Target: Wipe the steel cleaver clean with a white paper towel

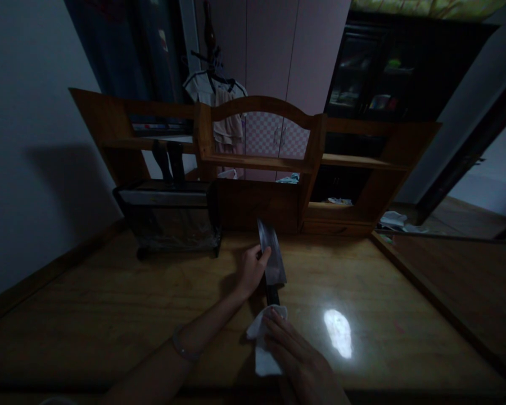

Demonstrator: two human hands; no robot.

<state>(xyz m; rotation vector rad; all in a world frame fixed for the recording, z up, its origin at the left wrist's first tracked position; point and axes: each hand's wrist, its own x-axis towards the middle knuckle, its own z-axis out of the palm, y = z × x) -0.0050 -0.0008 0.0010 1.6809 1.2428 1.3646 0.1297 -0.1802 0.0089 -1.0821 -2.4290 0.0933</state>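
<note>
At lower centre, your left hand [253, 271] pinches a broad steel black-handled cleaver [275, 261] pointing up-frame; your right hand [300, 360] holds a white cloth [263, 360] over its lower end

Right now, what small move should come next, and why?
Perhaps slide the cloth along the handle toward the blade: the right hand lies on the cloth, which covers only the handle's near end, while the left hand holds the blade.
</note>
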